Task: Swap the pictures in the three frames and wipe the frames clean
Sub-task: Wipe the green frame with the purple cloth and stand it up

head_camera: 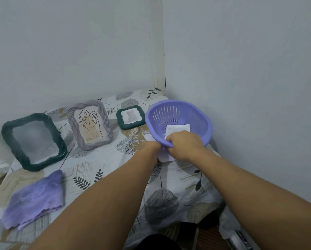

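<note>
Right hand [184, 146] curled over the near rim of the purple basket [196, 112], gripping it and tipping it up toward the camera, a white picture [178, 129] lying inside against the slotted wall. Left hand [153, 146] reaching under the basket at its 7 o'clock edge, fingers hidden behind the rim, so open or closed cannot be told; possibly touching the white paper [166, 156] that pokes out beneath both hands. Three frames on the leaf-print sheet [104, 159]: small dark green frame [121, 121] flat at the basket's 9 o'clock, just beside it; grey frame [107, 121] with a leaf drawing propped upright at 9 o'clock from that; large dark green frame [7, 138] tilted farther along at 9 o'clock. Purple cloth [35, 197] crumpled at 6 o'clock from the large frame, well apart from both hands.
</note>
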`<state>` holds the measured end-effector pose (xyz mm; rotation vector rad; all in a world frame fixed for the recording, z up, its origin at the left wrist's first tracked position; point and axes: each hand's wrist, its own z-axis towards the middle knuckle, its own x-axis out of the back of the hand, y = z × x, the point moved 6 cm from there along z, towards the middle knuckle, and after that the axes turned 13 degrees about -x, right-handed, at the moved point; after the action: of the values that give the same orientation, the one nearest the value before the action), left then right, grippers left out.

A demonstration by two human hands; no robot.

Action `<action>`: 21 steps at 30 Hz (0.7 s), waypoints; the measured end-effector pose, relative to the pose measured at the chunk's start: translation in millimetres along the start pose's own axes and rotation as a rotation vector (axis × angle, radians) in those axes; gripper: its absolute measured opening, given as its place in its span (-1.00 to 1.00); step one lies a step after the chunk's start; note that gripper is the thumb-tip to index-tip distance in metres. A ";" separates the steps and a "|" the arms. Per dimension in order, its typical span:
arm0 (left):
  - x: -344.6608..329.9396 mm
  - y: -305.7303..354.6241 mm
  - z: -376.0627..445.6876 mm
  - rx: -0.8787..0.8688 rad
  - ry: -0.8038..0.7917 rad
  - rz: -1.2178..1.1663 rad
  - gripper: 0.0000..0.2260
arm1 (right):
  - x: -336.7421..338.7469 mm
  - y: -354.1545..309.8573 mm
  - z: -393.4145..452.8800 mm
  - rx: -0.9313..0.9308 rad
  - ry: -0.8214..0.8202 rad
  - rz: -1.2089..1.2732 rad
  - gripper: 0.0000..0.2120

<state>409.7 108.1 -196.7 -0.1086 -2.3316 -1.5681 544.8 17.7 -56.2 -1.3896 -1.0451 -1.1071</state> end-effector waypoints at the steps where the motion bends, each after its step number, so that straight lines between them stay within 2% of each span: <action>1: 5.1 12.7 -21.7 -0.014 0.011 0.005 -0.69 | 0.3 0.2 -0.3 -0.001 -0.001 0.006 -0.71; 4: 11.3 34.6 -50.8 -0.104 -0.008 0.025 -0.68 | 2.2 1.1 -0.1 -0.001 -0.004 0.005 -0.73; 8: 11.9 31.0 -50.8 -0.061 -0.004 -0.057 -0.75 | 0.9 0.3 0.9 0.010 0.008 -0.002 -0.72; 14: 10.5 15.5 -37.8 0.003 0.022 -0.129 -0.69 | 0.1 1.4 1.3 0.010 0.018 0.000 -0.70; 17: 25.1 24.7 -49.5 -0.067 0.077 -0.082 -0.69 | 3.2 2.6 1.5 0.023 0.016 -0.013 -0.69; 21: 47.3 36.3 -58.7 -0.193 0.057 -0.068 -0.68 | 3.8 5.8 0.6 0.024 -0.010 -0.034 -0.70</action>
<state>387.2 63.1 -129.8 -0.0294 -2.1575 -1.8032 551.3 17.8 -53.5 -1.3641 -1.0899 -1.1097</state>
